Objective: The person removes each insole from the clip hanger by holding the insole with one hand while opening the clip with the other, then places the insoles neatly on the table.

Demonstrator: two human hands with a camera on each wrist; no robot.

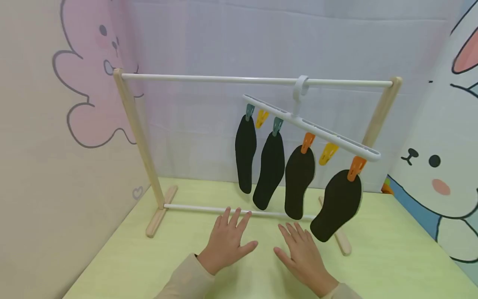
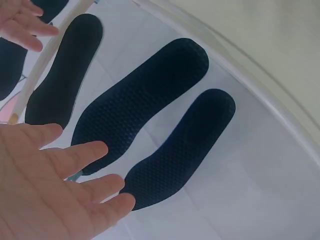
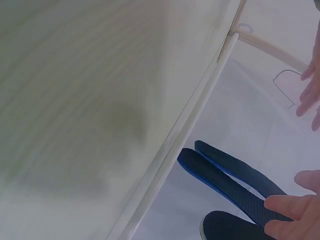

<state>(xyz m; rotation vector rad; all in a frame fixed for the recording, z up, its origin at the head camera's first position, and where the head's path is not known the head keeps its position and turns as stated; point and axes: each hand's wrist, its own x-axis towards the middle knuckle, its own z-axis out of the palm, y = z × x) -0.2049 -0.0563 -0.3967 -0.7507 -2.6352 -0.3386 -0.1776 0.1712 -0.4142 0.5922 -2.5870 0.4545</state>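
Insoles (image 1: 271,170) hang toward the table's far edge (image 1: 201,187); left hand (image 1: 228,245) and right hand (image 1: 305,261), fingers straight, hold nothing. Hanging seems finished; next, perhaps, withdrawing.

matt insoles (image 1: 299,182), plastic hanger (image 1: 317,130), wooden posts (image 1: 140,139)

A curtained booth: cartoon-printed drapes (image 1: 93,112) around a pale-yellow tabletop (image 1: 123,265).

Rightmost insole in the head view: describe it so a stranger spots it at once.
Find the wooden rack; a white hanger hooks over its top bar. Follow the hanger's row of black insoles to the right end. The last insole reaches lowest in the picture and hangs from the outermost orange clip.
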